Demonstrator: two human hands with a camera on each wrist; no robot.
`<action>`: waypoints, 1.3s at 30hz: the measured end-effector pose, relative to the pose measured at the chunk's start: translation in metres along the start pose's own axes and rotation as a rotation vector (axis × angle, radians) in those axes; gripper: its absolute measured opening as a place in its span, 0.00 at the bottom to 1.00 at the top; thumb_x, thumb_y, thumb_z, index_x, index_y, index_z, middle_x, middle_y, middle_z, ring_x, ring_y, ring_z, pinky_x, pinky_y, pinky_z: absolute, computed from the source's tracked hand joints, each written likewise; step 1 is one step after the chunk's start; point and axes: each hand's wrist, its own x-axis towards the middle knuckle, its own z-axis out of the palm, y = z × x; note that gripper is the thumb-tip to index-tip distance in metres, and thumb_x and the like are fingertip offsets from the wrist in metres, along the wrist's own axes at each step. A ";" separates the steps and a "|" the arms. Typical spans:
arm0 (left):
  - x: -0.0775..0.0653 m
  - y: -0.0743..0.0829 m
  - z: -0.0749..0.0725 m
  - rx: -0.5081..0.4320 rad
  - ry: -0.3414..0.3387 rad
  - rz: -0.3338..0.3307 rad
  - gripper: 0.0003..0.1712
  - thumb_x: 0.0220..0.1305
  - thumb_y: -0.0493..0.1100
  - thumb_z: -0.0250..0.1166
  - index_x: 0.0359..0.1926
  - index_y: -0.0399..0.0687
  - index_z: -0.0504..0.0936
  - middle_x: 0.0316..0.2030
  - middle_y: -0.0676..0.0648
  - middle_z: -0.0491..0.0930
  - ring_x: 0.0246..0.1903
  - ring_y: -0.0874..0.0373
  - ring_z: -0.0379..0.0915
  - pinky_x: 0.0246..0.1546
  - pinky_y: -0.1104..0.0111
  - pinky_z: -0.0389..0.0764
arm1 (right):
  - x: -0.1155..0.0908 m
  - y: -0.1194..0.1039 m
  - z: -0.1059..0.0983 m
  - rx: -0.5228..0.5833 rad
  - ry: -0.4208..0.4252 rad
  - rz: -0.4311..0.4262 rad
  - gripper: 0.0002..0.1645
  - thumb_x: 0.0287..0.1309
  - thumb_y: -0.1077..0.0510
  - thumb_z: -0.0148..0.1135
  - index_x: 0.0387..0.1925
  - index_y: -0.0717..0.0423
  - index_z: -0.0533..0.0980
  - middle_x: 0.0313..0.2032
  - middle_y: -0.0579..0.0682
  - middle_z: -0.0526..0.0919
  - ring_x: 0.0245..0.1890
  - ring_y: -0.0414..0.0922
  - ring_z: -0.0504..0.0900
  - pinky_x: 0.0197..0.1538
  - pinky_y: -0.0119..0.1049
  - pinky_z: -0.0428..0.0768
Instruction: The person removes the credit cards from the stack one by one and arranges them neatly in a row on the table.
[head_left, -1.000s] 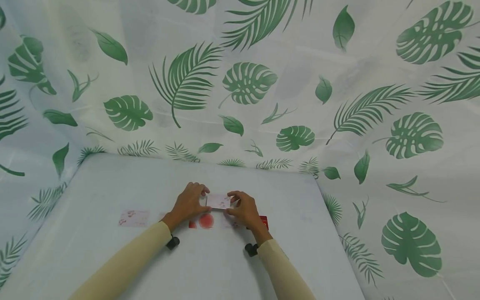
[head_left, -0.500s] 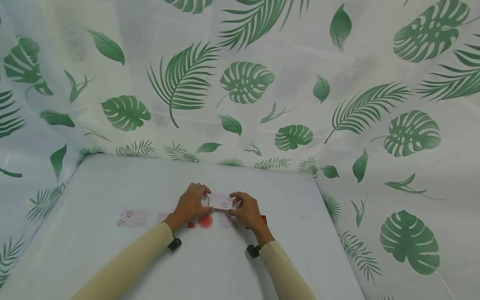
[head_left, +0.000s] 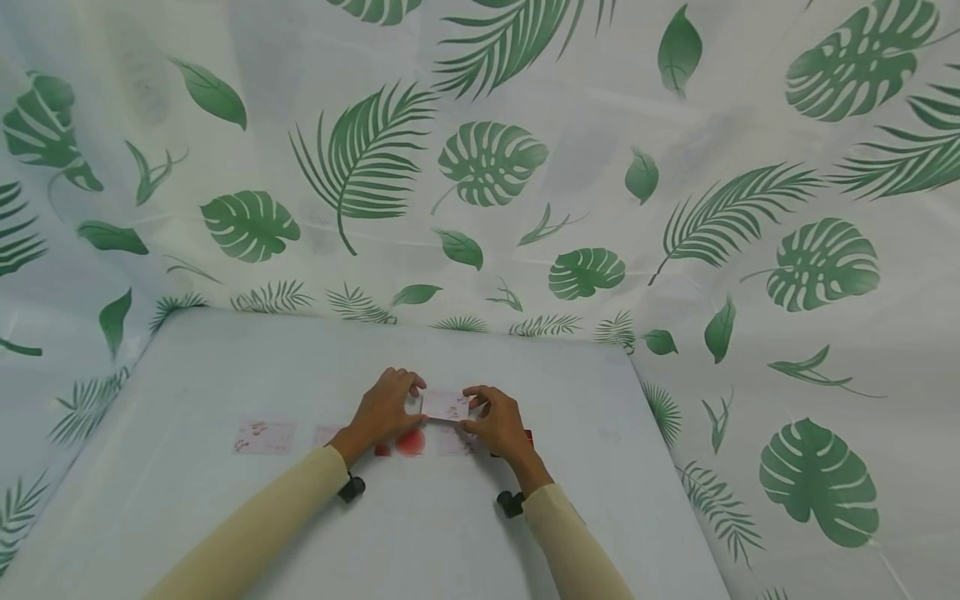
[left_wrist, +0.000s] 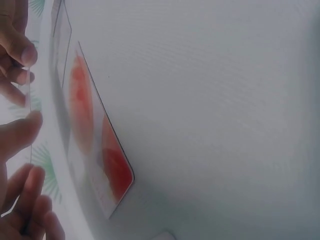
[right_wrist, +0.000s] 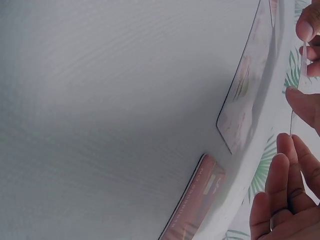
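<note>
Between the two hands is a thin pale pink card (head_left: 446,405) with a small flower print, raised above the table in the head view. My left hand (head_left: 385,407) pinches its left end between thumb and fingers. The right end is pinched the same way by my right hand (head_left: 497,421). In both wrist views the card appears edge-on as a thin line. Just below it lies a card with red circles (left_wrist: 81,100), beside a pink flowered card (right_wrist: 245,85). A red card (right_wrist: 192,202) lies partly hidden behind my right wrist in the head view.
Farther left on the white table (head_left: 420,533) lies another pink flowered card (head_left: 264,437). One more pink card (head_left: 326,434) is mostly covered by the left wrist. A leaf-patterned sheet (head_left: 495,225) hangs behind the table and at both sides.
Both hands and the held card have shifted slightly to the right. The grip on the card and the cards on the table look the same.
</note>
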 end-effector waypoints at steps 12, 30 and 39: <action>-0.002 0.004 -0.002 -0.026 -0.011 0.042 0.28 0.56 0.42 0.83 0.57 0.47 0.83 0.42 0.50 0.82 0.47 0.55 0.71 0.48 0.59 0.80 | -0.003 0.005 -0.003 0.005 0.004 -0.001 0.32 0.52 0.63 0.82 0.59 0.48 0.83 0.43 0.48 0.85 0.40 0.45 0.77 0.40 0.36 0.73; -0.003 0.007 0.000 -0.029 -0.015 0.061 0.27 0.57 0.42 0.82 0.56 0.48 0.83 0.42 0.50 0.82 0.46 0.56 0.72 0.48 0.60 0.80 | -0.005 0.010 -0.008 0.011 -0.002 0.010 0.33 0.51 0.63 0.82 0.60 0.47 0.83 0.43 0.46 0.85 0.40 0.43 0.76 0.42 0.38 0.74; -0.004 0.009 -0.001 -0.037 -0.020 0.056 0.27 0.56 0.43 0.83 0.55 0.49 0.84 0.41 0.50 0.82 0.45 0.57 0.72 0.47 0.60 0.80 | -0.006 0.012 -0.010 0.008 0.000 0.020 0.33 0.50 0.62 0.83 0.59 0.46 0.83 0.43 0.46 0.85 0.39 0.44 0.76 0.41 0.37 0.74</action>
